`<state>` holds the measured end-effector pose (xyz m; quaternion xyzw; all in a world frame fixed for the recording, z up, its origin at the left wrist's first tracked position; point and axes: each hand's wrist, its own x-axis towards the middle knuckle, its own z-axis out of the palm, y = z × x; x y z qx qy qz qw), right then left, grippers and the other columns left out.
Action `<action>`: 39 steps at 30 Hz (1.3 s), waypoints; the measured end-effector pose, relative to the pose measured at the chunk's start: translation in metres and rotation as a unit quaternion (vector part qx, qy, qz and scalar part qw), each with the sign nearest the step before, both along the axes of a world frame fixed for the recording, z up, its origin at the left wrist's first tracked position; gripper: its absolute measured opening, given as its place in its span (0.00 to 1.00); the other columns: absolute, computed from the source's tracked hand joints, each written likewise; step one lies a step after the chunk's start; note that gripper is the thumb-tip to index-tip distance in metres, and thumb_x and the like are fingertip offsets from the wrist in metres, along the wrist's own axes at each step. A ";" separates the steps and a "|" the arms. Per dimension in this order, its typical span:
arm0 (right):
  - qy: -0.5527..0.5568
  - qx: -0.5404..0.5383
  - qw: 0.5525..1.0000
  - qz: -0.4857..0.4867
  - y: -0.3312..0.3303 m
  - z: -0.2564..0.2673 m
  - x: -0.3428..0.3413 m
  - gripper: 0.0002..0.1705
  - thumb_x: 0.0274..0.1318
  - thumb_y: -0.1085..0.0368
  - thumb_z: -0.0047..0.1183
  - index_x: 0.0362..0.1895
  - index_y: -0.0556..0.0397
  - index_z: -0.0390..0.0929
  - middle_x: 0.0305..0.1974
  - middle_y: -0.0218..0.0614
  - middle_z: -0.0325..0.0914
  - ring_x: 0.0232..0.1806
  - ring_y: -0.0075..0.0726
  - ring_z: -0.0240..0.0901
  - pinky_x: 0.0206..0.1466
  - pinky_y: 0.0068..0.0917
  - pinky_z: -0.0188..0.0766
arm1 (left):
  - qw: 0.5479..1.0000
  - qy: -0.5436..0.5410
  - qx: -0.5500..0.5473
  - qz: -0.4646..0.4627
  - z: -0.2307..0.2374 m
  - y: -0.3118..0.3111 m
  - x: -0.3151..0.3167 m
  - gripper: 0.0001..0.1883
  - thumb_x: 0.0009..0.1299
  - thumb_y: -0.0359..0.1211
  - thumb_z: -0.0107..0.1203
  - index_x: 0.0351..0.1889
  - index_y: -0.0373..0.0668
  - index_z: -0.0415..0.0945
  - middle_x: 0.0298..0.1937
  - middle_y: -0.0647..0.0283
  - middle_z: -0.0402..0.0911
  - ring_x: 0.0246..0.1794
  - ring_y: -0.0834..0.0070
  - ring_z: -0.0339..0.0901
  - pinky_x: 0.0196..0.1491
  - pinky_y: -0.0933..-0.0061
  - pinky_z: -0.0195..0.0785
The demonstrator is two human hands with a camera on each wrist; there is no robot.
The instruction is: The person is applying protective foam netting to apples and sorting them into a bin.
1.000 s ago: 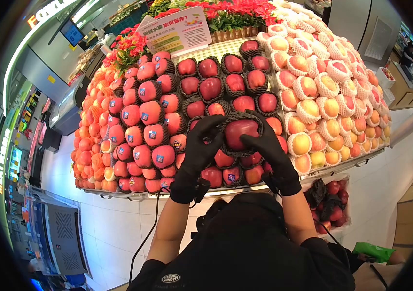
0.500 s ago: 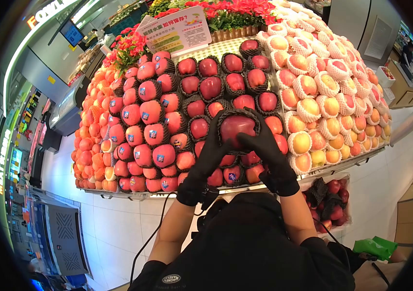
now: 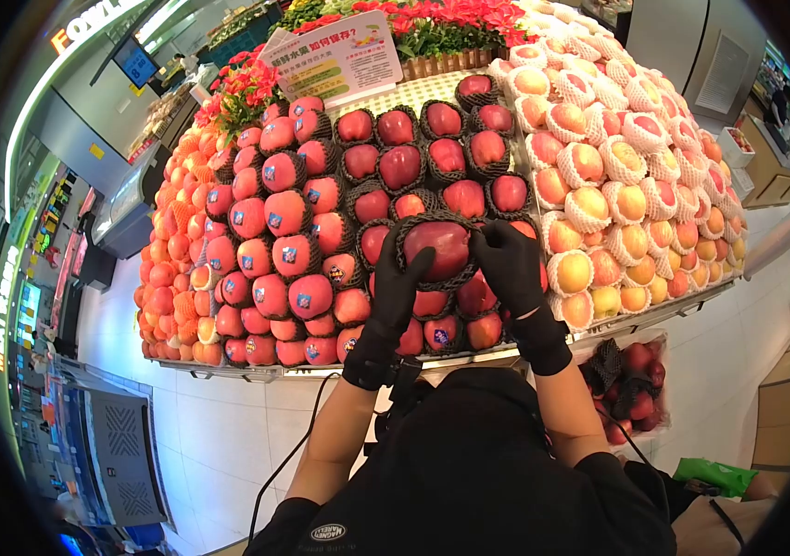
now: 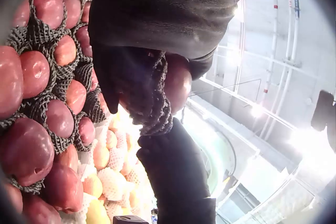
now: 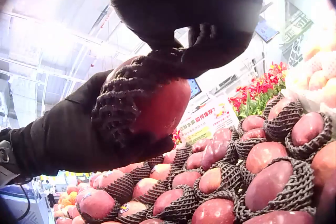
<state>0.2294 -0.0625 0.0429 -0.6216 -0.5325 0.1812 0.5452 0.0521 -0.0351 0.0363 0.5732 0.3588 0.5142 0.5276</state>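
A dark red apple (image 3: 438,250) in a black foam net sleeve (image 5: 116,103) is held up above the display. My black-gloved left hand (image 3: 395,295) grips it from the left, thumb across its front; in the right wrist view those fingers wrap under the sleeve. With finger and thumb, my gloved right hand (image 3: 511,273) pinches the sleeve's edge on the apple's right side. The left wrist view shows the right hand (image 4: 170,169) reaching up to the net from below, while the left hand (image 4: 163,16) covers much of the apple.
Netted red apples (image 3: 399,167) lie in rows beneath my hands. Stickered apples (image 3: 285,213) are stacked to the left, and fruit in white nets (image 3: 589,208) to the right. Behind stand a sign (image 3: 334,60) and red flowers (image 3: 469,23). A clear bag of apples (image 3: 636,389) is low at right.
The apple has moved slightly left and turned in my hands. The left hand has closed round it, thumb now in front, and the right hand has shifted from gripping the apple to pinching the sleeve's edge.
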 end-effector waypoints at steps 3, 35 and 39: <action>-0.045 0.005 0.998 -0.049 0.000 0.001 -0.003 0.08 0.52 0.64 0.56 0.31 0.55 0.77 0.26 0.43 0.78 0.27 0.45 0.77 0.33 0.36 0.72 | 0.996 -0.073 -0.041 -0.021 -0.004 0.000 0.001 0.31 0.67 0.37 0.58 0.65 0.36 0.61 0.61 0.56 0.69 0.61 0.68 0.66 0.64 0.67 0.61; -0.158 0.074 0.952 0.251 0.015 0.015 -0.030 0.51 0.37 0.63 0.69 0.68 0.46 0.57 0.58 0.50 0.64 0.61 0.53 0.63 0.60 0.46 0.68 | 0.993 -0.041 -0.081 -0.077 -0.012 0.008 -0.030 0.31 0.74 0.41 0.47 0.72 0.41 0.52 0.67 0.58 0.63 0.63 0.72 0.66 0.61 0.67 0.65; 0.139 -0.001 0.954 0.264 0.029 0.006 -0.039 0.45 0.44 0.64 0.66 0.67 0.49 0.58 0.60 0.45 0.63 0.62 0.39 0.64 0.57 0.37 0.72 | 0.990 -0.064 -0.074 -0.098 0.007 0.010 -0.037 0.32 0.74 0.38 0.47 0.73 0.41 0.48 0.67 0.59 0.63 0.61 0.73 0.67 0.58 0.66 0.68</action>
